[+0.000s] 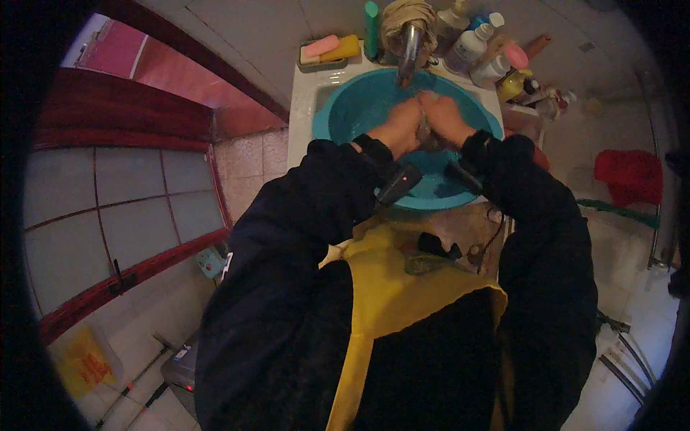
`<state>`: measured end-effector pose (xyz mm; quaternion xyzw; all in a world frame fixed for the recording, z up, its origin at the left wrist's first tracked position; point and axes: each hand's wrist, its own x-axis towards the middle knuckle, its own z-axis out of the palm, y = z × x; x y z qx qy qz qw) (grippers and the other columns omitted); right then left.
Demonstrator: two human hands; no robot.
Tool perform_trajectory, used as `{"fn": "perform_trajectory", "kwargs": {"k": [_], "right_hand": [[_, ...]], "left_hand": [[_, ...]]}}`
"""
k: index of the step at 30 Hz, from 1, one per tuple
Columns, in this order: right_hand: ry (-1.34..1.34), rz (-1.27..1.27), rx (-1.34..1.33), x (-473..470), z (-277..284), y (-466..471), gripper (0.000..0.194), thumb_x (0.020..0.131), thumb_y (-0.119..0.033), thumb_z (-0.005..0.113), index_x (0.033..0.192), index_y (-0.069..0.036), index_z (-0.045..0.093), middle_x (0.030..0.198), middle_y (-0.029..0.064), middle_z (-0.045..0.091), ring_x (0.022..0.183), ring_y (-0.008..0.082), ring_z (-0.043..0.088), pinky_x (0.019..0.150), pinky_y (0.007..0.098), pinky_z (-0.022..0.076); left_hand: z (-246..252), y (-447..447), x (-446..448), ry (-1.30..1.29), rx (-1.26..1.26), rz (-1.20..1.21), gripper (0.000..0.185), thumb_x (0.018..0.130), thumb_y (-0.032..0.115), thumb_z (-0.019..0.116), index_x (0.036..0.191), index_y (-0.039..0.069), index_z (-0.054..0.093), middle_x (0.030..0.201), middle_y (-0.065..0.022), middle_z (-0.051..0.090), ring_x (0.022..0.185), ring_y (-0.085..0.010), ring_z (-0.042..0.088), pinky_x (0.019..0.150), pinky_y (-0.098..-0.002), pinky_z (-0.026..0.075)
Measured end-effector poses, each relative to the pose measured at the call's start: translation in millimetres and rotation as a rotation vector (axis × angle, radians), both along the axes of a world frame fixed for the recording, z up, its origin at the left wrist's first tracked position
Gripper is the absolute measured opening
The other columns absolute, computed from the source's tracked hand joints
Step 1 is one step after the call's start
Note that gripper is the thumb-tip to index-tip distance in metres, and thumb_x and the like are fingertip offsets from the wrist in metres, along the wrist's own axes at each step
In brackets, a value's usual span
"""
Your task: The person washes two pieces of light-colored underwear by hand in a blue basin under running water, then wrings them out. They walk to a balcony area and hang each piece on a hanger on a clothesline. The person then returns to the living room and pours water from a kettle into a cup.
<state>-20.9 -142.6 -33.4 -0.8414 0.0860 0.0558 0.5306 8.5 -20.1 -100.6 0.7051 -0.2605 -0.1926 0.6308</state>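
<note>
A turquoise plastic basin [442, 202] sits on the white washbasin [303, 102], beneath a metal faucet [411, 48]. My left hand [400, 126] and my right hand [443, 114] meet inside the basin, just in front of the spout. Pressed between them is a greyish-brown wet item [428, 137], cloth-like, though the dim light hides what exactly it is. Both hands are closed around it, and my fingertips are partly hidden. Black devices are strapped at my wrists.
A soap dish [323, 62] with pink and yellow bars stands back left, beside a green tube [371, 29]. Wrapped cloth [401, 19] covers the faucet's base. Pump bottles [469, 48] crowd the right rear. A red cloth [629, 175] hangs at right; a framed glass door [129, 188] stands left.
</note>
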Motion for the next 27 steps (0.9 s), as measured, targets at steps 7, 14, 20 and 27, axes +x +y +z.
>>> {"fn": "perform_trajectory", "kwargs": {"k": [7,14,20,27], "right_hand": [[-0.241,0.232,-0.296,24,-14,-1,0.018,0.083,-0.017,0.053,0.086,-0.001,0.061,0.078,0.0227,0.062,0.080,0.0380,0.063,0.069,0.0415,0.0514],[-0.015,0.254,0.030,19,-18,4,0.014,0.080,-0.015,0.055,0.088,-0.005,0.062,0.083,0.0187,0.063,0.076,0.0348,0.064,0.063,0.0431,0.0510],[-0.388,0.349,-0.422,29,-20,5,0.020,0.082,-0.018,0.053,0.089,-0.002,0.063,0.083,0.0207,0.063,0.077,0.0375,0.063,0.065,0.0457,0.0506],[-0.120,0.295,-0.383,37,-39,0,0.028,0.089,-0.021,0.045,0.100,-0.001,0.061,0.094,0.0207,0.063,0.084,0.0389,0.061,0.071,0.0429,0.0492]], "left_hand": [[25,1,1,0.619,-0.109,0.093,0.028,0.091,0.024,0.042,0.105,0.003,0.055,0.101,-0.0157,0.061,0.089,-0.0309,0.063,0.071,-0.0486,0.053],[40,23,13,1.117,-0.416,0.319,0.020,0.087,0.018,0.052,0.099,0.003,0.055,0.098,-0.0123,0.063,0.085,-0.0257,0.065,0.069,-0.0444,0.054],[-7,18,23,0.336,-0.131,0.050,0.019,0.087,0.018,0.048,0.099,0.003,0.054,0.096,-0.0128,0.063,0.080,-0.0263,0.065,0.064,-0.0435,0.053],[13,8,9,1.008,-0.128,0.313,0.025,0.092,0.025,0.044,0.103,0.004,0.053,0.094,-0.0109,0.062,0.081,-0.0254,0.064,0.067,-0.0432,0.054]]}}
